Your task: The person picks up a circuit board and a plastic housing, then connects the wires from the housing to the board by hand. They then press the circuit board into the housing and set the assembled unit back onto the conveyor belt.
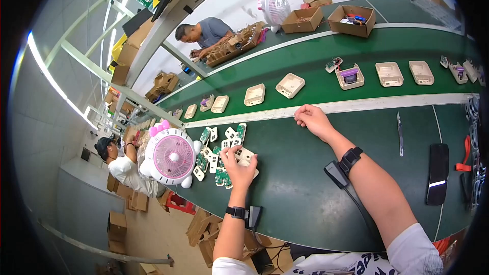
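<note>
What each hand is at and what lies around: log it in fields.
Left hand: at the green circuit boards and pale panels
Right hand: fingers curled, near the white rail; any contents unclear
Fan: pink and white, left of the panels
Tweezers: on the table, right of the right hand
Housings: pale, on the green belt

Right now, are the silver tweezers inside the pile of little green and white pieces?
No, the tweezers lie apart on the green table, to the right of the pile.

They've got a white tee (413, 247), dark front print (364, 263), black wrist straps (350, 160), each with a cabled dark box (336, 174).
</note>
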`<act>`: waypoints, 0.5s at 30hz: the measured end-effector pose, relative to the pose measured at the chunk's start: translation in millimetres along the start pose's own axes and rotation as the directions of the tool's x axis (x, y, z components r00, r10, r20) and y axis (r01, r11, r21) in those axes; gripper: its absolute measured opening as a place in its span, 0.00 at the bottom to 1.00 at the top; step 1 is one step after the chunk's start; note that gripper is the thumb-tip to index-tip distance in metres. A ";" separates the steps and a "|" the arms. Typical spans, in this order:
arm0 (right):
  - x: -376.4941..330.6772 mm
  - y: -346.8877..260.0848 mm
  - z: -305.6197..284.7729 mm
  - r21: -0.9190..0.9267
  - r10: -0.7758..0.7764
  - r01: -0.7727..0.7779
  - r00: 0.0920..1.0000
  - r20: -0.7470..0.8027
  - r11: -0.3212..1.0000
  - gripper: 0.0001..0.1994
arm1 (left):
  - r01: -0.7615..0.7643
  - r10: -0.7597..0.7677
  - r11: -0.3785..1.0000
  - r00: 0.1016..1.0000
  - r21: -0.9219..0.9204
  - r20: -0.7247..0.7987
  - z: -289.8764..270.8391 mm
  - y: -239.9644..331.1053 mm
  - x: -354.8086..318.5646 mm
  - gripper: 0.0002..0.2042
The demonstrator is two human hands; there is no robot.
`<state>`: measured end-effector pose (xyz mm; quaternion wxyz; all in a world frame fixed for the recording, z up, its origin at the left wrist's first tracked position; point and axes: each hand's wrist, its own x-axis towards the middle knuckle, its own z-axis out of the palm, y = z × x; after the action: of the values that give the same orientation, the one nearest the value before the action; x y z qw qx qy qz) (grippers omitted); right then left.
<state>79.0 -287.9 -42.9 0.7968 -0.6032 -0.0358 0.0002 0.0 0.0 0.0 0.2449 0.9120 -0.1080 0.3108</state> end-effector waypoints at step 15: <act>-6.5 -19.1 10.1 0.161 0.138 -0.184 0.955 0.261 0.970 0.20 | 0.358 -0.182 0.150 0.926 -0.922 0.330 70.8 72.1 65.5 0.18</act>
<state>71.1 -283.7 -22.2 0.8354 -0.5235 -0.0852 0.1440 62.6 -101.1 19.4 0.8048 0.5760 -0.1303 0.0592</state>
